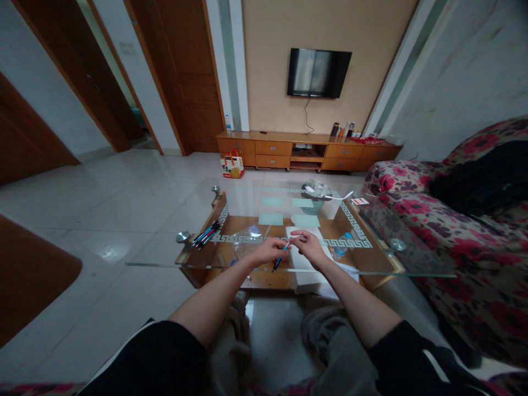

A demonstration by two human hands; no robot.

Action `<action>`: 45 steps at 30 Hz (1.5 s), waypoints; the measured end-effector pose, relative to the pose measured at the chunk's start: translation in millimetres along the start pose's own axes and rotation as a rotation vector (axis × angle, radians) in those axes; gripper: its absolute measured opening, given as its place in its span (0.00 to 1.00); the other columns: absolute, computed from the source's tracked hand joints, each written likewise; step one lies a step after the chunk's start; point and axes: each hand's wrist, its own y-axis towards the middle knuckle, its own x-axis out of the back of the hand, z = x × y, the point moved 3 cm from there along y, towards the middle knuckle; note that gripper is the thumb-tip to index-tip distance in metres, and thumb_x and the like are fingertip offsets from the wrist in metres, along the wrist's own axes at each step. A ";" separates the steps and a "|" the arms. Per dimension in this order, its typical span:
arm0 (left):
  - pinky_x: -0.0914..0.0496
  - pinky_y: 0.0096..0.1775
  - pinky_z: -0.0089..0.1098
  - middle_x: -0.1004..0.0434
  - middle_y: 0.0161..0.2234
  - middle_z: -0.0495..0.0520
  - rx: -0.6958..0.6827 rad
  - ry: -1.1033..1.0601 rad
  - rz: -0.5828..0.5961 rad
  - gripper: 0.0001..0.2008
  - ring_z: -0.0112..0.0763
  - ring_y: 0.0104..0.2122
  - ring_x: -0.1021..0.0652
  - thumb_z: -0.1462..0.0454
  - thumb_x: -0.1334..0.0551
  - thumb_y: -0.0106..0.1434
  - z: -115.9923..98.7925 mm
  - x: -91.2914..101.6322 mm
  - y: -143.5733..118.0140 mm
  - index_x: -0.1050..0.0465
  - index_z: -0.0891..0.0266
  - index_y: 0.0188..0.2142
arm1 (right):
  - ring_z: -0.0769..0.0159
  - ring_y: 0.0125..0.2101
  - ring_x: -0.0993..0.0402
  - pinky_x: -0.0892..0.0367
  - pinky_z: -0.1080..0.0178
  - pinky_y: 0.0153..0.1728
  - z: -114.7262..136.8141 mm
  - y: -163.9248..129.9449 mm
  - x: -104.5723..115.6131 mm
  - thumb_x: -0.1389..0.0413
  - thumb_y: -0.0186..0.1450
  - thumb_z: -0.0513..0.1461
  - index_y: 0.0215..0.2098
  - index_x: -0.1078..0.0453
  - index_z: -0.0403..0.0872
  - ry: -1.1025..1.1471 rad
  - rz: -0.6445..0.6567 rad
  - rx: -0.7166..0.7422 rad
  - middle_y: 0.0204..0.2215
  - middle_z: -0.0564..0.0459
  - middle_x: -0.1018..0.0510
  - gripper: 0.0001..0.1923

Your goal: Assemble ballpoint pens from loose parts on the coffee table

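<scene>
Both my hands meet above the near part of the glass coffee table (198,212). My left hand (269,251) is closed around a pen (277,264), its dark end pointing down toward me and a blue part showing near the fingers. My right hand (308,247) is beside it, thumb and fingers pinched at the pen's upper, pale end. Whether a separate small piece sits in those right fingertips is too small to tell. Several pens (206,235) in dark, blue and red lie in a bunch left of my hands. Clear plastic bags (247,235) lie near my left hand.
A white box (307,281) shows under my right hand. Right of it is a bottle with a blue cap (341,250). A bag-lined basket (312,204) stands at the table's far side, near a small card (359,201). A flowered sofa (412,192) borders the right.
</scene>
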 end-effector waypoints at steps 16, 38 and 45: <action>0.39 0.24 0.24 0.33 0.23 0.47 0.006 0.003 -0.039 0.21 0.24 0.22 0.34 0.60 0.38 0.55 2.3 2.5 -0.1 0.21 0.68 0.46 | 0.75 0.18 0.39 0.44 0.68 0.18 1.0 5.5 1.4 0.39 0.56 0.47 0.39 0.30 0.47 0.467 -0.105 -0.127 0.29 0.56 0.26 0.17; 0.39 0.25 0.24 0.30 0.24 0.48 0.018 0.029 -0.061 0.21 0.24 0.23 0.34 0.60 0.37 0.54 4.0 4.5 0.0 0.20 0.67 0.45 | 0.66 0.29 0.23 0.25 0.64 0.30 -1.7 6.1 9.2 0.41 0.56 0.30 0.41 0.31 0.47 0.640 -0.146 -0.103 0.29 0.53 0.23 0.14; 0.38 0.25 0.24 0.31 0.24 0.48 0.026 0.026 -0.059 0.21 0.24 0.23 0.34 0.59 0.37 0.54 2.0 4.0 -0.4 0.20 0.68 0.46 | 0.69 0.30 0.22 0.25 0.67 0.29 0.4 3.1 9.8 0.37 0.59 0.36 0.42 0.29 0.48 0.535 -0.146 -0.106 0.39 0.50 0.19 0.13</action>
